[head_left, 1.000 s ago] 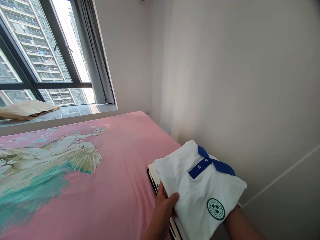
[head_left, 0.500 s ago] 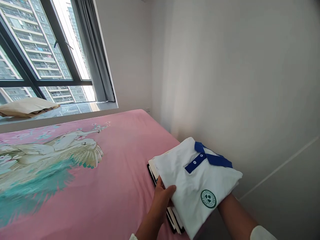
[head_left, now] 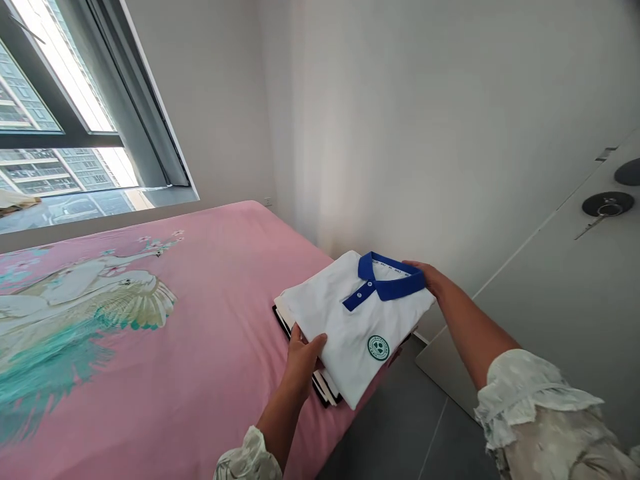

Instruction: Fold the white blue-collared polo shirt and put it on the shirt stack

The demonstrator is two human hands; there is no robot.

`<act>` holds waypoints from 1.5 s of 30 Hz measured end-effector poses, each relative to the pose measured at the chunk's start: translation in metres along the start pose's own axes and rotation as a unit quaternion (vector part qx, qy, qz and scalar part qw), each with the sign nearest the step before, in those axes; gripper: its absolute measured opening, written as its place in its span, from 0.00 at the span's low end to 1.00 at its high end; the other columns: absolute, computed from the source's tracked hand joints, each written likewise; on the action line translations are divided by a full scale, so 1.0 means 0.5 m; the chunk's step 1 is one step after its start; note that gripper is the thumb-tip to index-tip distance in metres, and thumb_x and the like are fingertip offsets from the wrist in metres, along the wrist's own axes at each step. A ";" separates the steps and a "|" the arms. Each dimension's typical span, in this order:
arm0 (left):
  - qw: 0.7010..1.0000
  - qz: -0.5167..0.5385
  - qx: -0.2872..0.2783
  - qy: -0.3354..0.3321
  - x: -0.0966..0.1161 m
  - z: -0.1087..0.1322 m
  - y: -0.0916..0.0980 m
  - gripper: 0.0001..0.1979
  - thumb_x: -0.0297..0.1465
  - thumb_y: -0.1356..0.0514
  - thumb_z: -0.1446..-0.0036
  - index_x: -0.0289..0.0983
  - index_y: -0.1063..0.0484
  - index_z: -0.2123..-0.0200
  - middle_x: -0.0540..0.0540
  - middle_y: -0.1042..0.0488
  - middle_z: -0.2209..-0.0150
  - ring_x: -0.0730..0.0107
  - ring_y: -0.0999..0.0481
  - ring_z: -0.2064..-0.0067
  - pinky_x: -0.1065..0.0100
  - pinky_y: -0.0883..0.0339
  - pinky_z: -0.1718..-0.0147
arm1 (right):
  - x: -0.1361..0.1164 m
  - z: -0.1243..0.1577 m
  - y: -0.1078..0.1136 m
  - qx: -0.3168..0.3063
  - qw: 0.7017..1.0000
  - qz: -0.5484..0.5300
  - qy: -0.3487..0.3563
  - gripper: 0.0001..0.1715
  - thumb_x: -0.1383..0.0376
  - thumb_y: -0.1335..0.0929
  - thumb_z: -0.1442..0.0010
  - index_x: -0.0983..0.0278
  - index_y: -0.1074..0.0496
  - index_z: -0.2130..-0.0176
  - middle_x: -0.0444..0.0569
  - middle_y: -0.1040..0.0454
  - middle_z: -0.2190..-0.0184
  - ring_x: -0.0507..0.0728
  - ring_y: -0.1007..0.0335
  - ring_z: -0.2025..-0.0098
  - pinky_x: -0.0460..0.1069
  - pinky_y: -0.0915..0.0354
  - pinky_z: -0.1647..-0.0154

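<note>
A folded white polo shirt (head_left: 320,293) with a blue collar and a round green badge lies on a stack of folded clothes (head_left: 327,390) at the right edge of the bed. My left hand (head_left: 303,357) grips the shirt's near left edge, thumb on top and the other fingers partly hidden beside the stack. At the far right corner, by the collar, my right hand (head_left: 425,275) holds the shirt's edge, its fingers mostly hidden behind the cloth.
The bed (head_left: 220,373) has a pink sheet with a crane print. A pale wall (head_left: 425,120) runs behind it, and a window with a grey curtain (head_left: 130,87) is at the left. Dark floor (head_left: 395,427) and a door with a key (head_left: 595,220) are on the right.
My right hand has moved from beneath the shirt's near right side up to the collar corner. The collar now lies flatter and more open. The view has turned right, bringing the door into sight.
</note>
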State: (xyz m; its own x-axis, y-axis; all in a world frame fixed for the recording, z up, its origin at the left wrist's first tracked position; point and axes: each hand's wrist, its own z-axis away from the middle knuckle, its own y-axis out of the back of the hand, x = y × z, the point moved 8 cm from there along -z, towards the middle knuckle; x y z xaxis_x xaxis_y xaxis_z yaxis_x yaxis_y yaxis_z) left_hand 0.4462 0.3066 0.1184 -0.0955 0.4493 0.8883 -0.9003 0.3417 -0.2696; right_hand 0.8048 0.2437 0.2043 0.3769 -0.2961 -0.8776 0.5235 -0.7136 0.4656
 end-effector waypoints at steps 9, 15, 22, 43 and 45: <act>0.924 -0.260 0.177 -0.219 0.070 0.014 0.060 0.31 0.39 0.42 0.48 0.35 0.44 0.42 0.37 0.32 0.52 0.59 0.29 0.53 0.54 0.32 0.55 | -0.085 0.139 -0.028 -0.053 0.988 0.040 0.142 0.22 0.52 0.38 0.41 0.61 0.28 0.53 0.50 0.26 0.54 0.57 0.31 0.52 0.54 0.38 0.48; 0.690 -0.593 -0.016 -0.415 0.086 0.034 -0.070 0.25 0.40 0.52 0.39 0.43 0.44 0.39 0.43 0.49 0.34 0.57 0.56 0.33 0.45 0.64 0.37 | -0.136 0.236 -0.201 -0.074 0.934 0.236 0.259 0.31 0.50 0.46 0.37 0.62 0.40 0.41 0.53 0.46 0.37 0.63 0.60 0.33 0.64 0.60 0.36; 0.697 -0.671 -0.031 -0.251 0.064 -0.072 -0.030 0.35 0.54 0.53 0.45 0.49 0.51 0.37 0.46 0.60 0.32 0.51 0.63 0.32 0.38 0.72 0.40 | -0.069 0.206 -0.341 -0.183 0.872 0.418 0.179 0.38 0.46 0.52 0.37 0.60 0.55 0.34 0.51 0.63 0.32 0.63 0.76 0.32 0.62 0.84 0.38; 0.805 -0.511 0.109 -0.279 0.021 0.060 0.147 0.32 0.47 0.53 0.42 0.34 0.44 0.40 0.37 0.49 0.35 0.57 0.56 0.33 0.53 0.58 0.36 | -0.096 0.248 -0.320 -0.178 0.892 0.386 0.154 0.43 0.41 0.56 0.39 0.60 0.59 0.34 0.53 0.67 0.32 0.63 0.83 0.32 0.65 0.85 0.40; 0.837 -0.445 0.100 -0.302 -0.032 0.162 0.213 0.26 0.46 0.51 0.42 0.41 0.39 0.44 0.42 0.43 0.38 0.59 0.51 0.34 0.56 0.53 0.37 | -0.116 0.301 -0.342 -0.191 0.889 0.363 0.204 0.43 0.40 0.55 0.40 0.58 0.61 0.34 0.52 0.68 0.32 0.62 0.83 0.32 0.65 0.83 0.39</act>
State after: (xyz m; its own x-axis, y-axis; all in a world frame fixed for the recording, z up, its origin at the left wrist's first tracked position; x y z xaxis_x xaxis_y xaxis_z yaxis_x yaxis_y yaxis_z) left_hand 0.3173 0.2688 0.1055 0.5079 -0.4291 0.7469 -0.7763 0.1479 0.6128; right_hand 0.5785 0.2875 0.1583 0.9259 -0.2806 -0.2527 0.2217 -0.1378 0.9653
